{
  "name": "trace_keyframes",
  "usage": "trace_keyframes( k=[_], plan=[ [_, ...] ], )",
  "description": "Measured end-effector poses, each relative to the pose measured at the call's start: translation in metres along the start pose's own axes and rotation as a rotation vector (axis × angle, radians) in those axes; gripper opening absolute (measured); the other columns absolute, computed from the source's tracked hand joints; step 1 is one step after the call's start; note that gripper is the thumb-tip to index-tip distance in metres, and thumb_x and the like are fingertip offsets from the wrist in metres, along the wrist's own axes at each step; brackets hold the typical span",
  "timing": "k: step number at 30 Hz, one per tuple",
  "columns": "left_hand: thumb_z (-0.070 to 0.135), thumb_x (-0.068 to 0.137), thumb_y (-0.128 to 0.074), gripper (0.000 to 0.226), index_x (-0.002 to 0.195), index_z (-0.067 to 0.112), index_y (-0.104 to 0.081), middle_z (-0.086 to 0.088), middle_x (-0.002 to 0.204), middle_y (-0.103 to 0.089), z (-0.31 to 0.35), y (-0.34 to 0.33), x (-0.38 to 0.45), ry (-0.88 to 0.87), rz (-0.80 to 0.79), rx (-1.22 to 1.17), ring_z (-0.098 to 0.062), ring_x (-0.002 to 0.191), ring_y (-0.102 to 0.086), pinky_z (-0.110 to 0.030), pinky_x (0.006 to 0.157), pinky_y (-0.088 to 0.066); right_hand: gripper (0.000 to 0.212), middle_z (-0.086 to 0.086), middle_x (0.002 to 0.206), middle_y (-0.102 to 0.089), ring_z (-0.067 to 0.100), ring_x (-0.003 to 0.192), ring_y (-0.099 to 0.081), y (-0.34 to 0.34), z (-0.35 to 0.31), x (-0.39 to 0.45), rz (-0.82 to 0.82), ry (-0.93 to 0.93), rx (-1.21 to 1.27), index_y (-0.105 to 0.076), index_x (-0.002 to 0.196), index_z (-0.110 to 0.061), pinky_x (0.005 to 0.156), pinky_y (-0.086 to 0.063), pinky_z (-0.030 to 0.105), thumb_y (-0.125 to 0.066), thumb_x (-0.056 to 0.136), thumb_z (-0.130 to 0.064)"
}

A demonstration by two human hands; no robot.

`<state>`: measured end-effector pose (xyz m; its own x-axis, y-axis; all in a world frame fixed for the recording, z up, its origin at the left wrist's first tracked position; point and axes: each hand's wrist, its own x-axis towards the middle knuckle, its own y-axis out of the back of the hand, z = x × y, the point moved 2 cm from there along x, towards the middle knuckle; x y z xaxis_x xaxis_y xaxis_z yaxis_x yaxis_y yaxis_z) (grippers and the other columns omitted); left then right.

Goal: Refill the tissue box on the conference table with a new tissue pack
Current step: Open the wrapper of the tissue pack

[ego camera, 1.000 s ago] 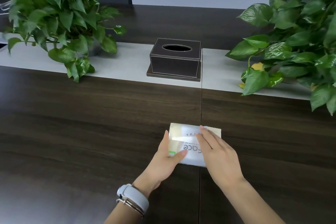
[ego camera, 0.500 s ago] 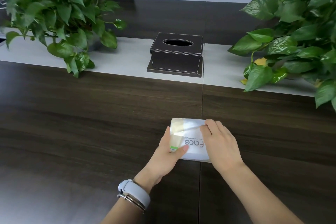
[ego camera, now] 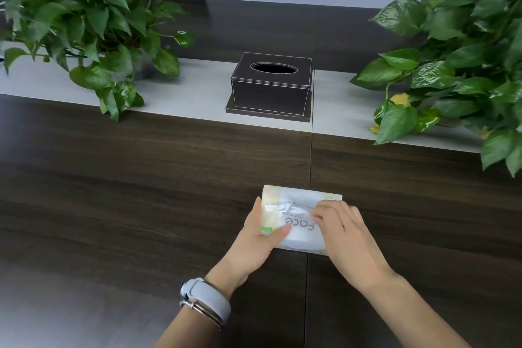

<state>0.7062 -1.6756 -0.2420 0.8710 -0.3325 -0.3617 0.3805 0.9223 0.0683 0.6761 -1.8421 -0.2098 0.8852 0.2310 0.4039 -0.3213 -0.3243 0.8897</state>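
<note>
conference table (ego camera: pixel 141 192) spreading dark and wide | tissue box (ego camera: pixel 272 87) sitting far-centre, slot showing dark | tissue pack (ego camera: pixel 296 223) lying near-centre | left hand (ego camera: pixel 261 240) clasping the pack's left end | right hand (ego camera: pixel 343 234) pinching wrapper at the torn seam | step: opening the pack | next, likely: widening the tear, freeing tissues, reaching for the box

Glossy plastic wraps the tissue pack (ego camera: pixel 299 223); the table (ego camera: pixel 141 178) is matt dark wood-grain, the tissue box (ego camera: pixel 271 90) leather-like.
</note>
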Motion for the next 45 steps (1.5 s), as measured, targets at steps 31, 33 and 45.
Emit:
trace_keyframes(
  k=[31, 33, 45],
  plan=[
    [0.03, 0.088, -0.059, 0.032, 0.118, 0.022, -0.052, 0.01, 0.105, -0.065, 0.059, 0.02, 0.013, -0.165, 0.142, 0.115, -0.008, 0.096, -0.064, -0.011, 0.077, -0.051, 0.011, -0.002, 0.087, -0.074, 0.003, 0.075, -0.07, 0.023, 0.024, 0.015, -0.059, -0.917, 1.053, -0.065, 0.095, -0.016, 0.061, -0.05, 0.012, -0.059, 0.088, -0.01],
    [0.027, 0.08, -0.07, 0.04, 0.116, 0.027, -0.052, 0.002, 0.11, -0.068, 0.054, 0.024, 0.015, -0.135, 0.159, 0.13, -0.013, 0.099, -0.066, -0.021, 0.082, -0.054, 0.011, -0.001, 0.084, -0.075, 0.008, 0.077, -0.071, 0.025, 0.025, 0.016, -0.039, -0.944, 1.08, -0.065, 0.096, -0.017, 0.068, -0.052, 0.019, -0.06, 0.088, -0.013],
    [0.024, 0.091, -0.056, 0.028, 0.118, 0.026, -0.055, 0.003, 0.113, -0.068, 0.064, 0.05, 0.013, -0.121, 0.334, 0.083, -0.012, 0.103, -0.065, -0.038, 0.098, -0.05, 0.013, -0.001, 0.09, -0.069, 0.01, 0.084, -0.065, 0.048, 0.027, 0.021, 0.168, -1.053, 1.004, -0.064, 0.094, -0.021, 0.077, -0.049, 0.025, -0.059, 0.087, -0.011]
  ],
)
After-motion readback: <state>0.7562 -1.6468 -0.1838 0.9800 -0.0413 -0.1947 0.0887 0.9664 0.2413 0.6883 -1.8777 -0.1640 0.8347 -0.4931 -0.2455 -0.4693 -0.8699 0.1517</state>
